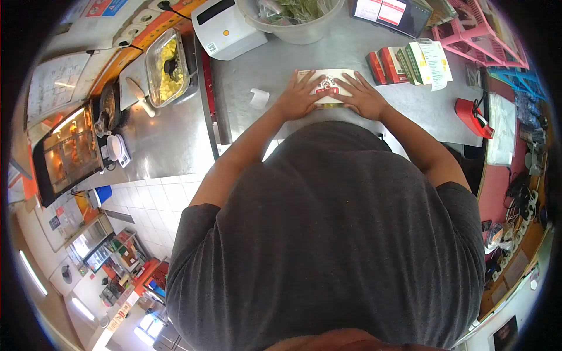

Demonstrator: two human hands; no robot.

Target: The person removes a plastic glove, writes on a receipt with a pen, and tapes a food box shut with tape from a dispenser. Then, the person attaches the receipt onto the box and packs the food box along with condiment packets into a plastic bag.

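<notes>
A white cardboard food box [329, 75] with a red printed logo sits on the steel counter, close against my body. My left hand [297, 98] lies over the box's left part, fingers spread on its top. Over the right part rests my right hand [366, 98], its fingers likewise stretched out and apart. A strip of yellowish green shows along the near edge of the box, below the logo; whether it is contents or print I cannot tell. To the left of my left hand lies a curled piece of white paper [259, 98].
Right of the box stand red and green-and-white cartons [410, 64] with a paper slip. A white printer [227, 29], a tub of leafy greens [293, 35] and a screen [391, 14] line the back. Farther left are a tray of yellow food [153, 64] and a knife [139, 95].
</notes>
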